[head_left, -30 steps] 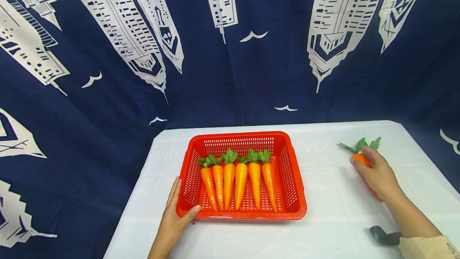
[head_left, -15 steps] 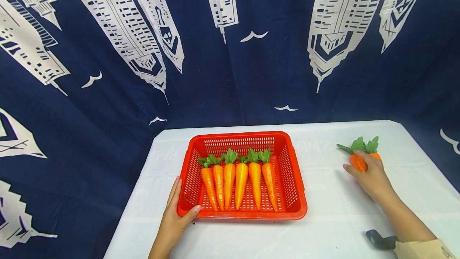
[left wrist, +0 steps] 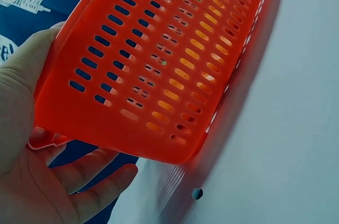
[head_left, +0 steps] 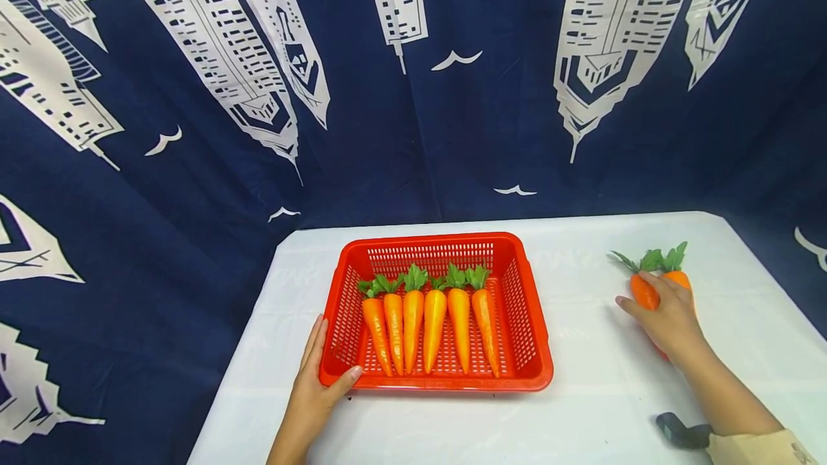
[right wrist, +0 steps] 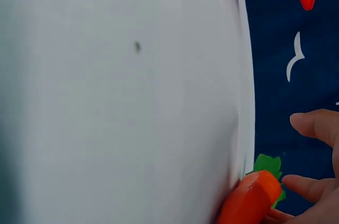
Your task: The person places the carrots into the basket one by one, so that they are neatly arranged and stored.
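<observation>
In the head view, a red plastic basket point(head_left: 452, 384) holds several orange carrots point(head_left: 434, 329) with green tops, laid side by side. My left hand point(head_left: 314, 393) rests at its front left corner, thumb along the front rim and straight fingers along the left side. In the left wrist view, those fingers point(left wrist: 90, 173) are spread below the basket's corner. Right of the basket, my right hand point(head_left: 668, 314) lies over two more carrots, a left one point(head_left: 642, 293) and a right one point(head_left: 680, 279), partly hiding both. In the right wrist view, the thumb point(right wrist: 315, 124) stands apart from the nearer carrot point(right wrist: 251, 197).
The white-covered table point(head_left: 575, 350) extends around the basket. A dark blue cloth point(head_left: 452, 142) printed with white buildings and birds hangs behind it. A black camera mount point(head_left: 681, 430) sticks out by the right sleeve point(head_left: 762, 448).
My right hand has moved slightly left and nearer me over the carrots, uncovering the top of the right one. The left hand and basket have stayed in place.
</observation>
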{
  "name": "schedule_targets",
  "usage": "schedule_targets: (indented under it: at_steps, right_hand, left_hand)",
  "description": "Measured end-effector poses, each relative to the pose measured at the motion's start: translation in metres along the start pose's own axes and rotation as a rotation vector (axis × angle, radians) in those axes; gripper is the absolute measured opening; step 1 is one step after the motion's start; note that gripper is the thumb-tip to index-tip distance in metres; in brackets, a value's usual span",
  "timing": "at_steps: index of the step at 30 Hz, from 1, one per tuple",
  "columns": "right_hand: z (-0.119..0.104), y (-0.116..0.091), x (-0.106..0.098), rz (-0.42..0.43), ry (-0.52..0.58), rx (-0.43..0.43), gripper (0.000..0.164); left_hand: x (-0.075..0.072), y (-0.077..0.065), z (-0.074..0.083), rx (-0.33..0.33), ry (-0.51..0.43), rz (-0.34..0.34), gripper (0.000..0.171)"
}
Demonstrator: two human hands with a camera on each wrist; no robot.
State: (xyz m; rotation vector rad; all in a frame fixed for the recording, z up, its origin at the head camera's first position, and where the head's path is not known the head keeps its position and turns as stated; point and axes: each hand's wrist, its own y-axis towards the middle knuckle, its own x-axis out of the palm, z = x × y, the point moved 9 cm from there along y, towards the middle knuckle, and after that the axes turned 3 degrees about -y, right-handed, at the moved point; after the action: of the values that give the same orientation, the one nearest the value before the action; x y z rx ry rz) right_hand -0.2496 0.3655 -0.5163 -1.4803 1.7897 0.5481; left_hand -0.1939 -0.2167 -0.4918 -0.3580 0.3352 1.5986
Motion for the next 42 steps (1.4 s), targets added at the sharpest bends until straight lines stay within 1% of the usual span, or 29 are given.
schedule_targets:
  at_steps: [4,7,14,21,23,30,33,38,42]
  right_hand:
    - [0.003,0.001,0.002,-0.033,0.004,0.026,0.087]
    - [0.007,0.001,0.003,-0.039,0.015,0.033,0.086]
    - [0.010,0.001,0.001,-0.006,0.043,-0.005,0.078]
    - [0.004,0.000,0.001,0.025,0.053,-0.034,0.066]
    - [0.003,-0.001,0.001,0.029,0.057,-0.038,0.064]
    - [0.004,0.002,0.005,-0.011,0.056,-0.006,0.071]
    - [0.005,0.003,0.005,-0.026,0.081,0.002,0.072]
    - [0.003,0.004,0.004,-0.019,0.174,-0.016,0.073]
    - [-0.004,0.004,0.003,-0.001,0.174,-0.034,0.076]
  left_hand:
    - [0.001,0.002,0.000,0.005,0.002,0.005,0.099]
    - [0.001,0.003,-0.001,-0.001,0.012,0.004,0.100]
    - [0.001,0.004,-0.001,0.000,0.007,0.000,0.100]
    - [0.001,0.005,-0.001,0.004,0.022,0.001,0.100]
    - [0.001,0.005,-0.001,0.010,0.021,0.001,0.100]
    - [0.000,0.004,0.000,0.020,0.014,0.003,0.099]
    - [0.000,0.004,0.000,0.021,0.007,0.002,0.099]
    - [0.000,0.003,-0.001,0.015,-0.007,0.000,0.098]
    - [0.000,0.002,-0.001,0.007,-0.012,-0.002,0.098]
